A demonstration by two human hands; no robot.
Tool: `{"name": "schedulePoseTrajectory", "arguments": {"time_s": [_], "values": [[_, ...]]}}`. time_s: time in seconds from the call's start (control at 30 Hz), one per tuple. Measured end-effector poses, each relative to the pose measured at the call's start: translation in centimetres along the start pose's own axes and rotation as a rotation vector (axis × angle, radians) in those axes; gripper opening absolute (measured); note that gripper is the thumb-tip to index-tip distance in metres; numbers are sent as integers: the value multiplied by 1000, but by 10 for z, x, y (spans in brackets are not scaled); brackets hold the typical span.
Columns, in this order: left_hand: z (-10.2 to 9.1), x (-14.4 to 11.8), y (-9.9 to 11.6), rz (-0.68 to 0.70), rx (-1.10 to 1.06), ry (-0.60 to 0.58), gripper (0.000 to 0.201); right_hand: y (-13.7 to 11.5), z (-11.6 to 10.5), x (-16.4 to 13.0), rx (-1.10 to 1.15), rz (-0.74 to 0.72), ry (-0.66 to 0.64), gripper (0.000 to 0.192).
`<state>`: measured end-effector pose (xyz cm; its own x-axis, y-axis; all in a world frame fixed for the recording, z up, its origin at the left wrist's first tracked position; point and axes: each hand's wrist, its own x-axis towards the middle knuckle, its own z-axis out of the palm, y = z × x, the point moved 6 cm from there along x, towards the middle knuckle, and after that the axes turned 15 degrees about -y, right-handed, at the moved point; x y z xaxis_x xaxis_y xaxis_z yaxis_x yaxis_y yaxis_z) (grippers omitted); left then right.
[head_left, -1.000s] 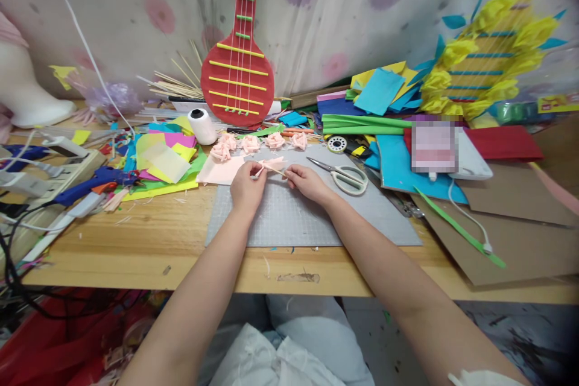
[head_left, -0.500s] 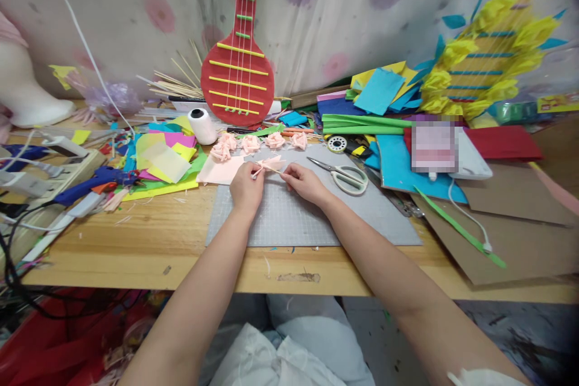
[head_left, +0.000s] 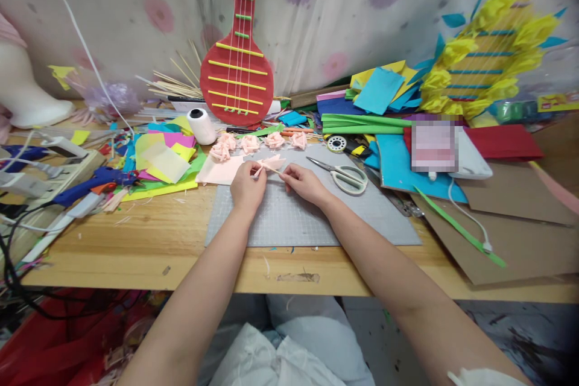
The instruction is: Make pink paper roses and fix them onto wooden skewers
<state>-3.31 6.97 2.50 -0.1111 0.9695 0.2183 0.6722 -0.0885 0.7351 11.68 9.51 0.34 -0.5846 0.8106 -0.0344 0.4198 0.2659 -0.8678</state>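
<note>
My left hand (head_left: 247,186) and my right hand (head_left: 304,183) are close together over the far part of a grey cutting mat (head_left: 298,217). Between their fingertips they pinch a small piece of pale pink paper (head_left: 270,164), folded and partly twisted. My left thumb and finger grip its left end; my right fingers hold its right end. Just behind it lie several finished pink paper roses (head_left: 260,143) in a row and a flat pink sheet (head_left: 220,171).
Scissors (head_left: 344,176) lie on the mat right of my hands. A white thread spool (head_left: 201,125), a blue glue gun (head_left: 93,183), loose coloured paper (head_left: 163,160), a red paper guitar (head_left: 237,66) and cardboard (head_left: 520,235) crowd the wooden table (head_left: 149,247).
My fingers have shifted slightly on the pink paper, which looks a little more gathered. Both arms stay in place.
</note>
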Motion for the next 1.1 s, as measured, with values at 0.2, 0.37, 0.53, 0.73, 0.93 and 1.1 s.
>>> {"name": "schedulePoseTrajectory", "arguments": {"time_s": [0.2,0.37,0.53,0.73,0.93,1.1], "values": [[3,3,-9,-37,-192,-3,15,-2,3,1,-7,-36,-6,21],[8,10,-22,-80,-360,-10,16,-11,4,-3,-65,-75,-35,19],[12,12,-27,-102,-512,-49,16,-20,5,-6,-144,-91,-4,20],[10,11,-20,-66,-533,-39,31,-22,10,-3,-109,-107,11,19],[8,11,-21,-39,-358,-15,32,-21,8,-5,-137,-114,-2,20],[9,10,-20,-35,-299,-48,35,-21,10,-4,-135,-87,-2,20]]}}
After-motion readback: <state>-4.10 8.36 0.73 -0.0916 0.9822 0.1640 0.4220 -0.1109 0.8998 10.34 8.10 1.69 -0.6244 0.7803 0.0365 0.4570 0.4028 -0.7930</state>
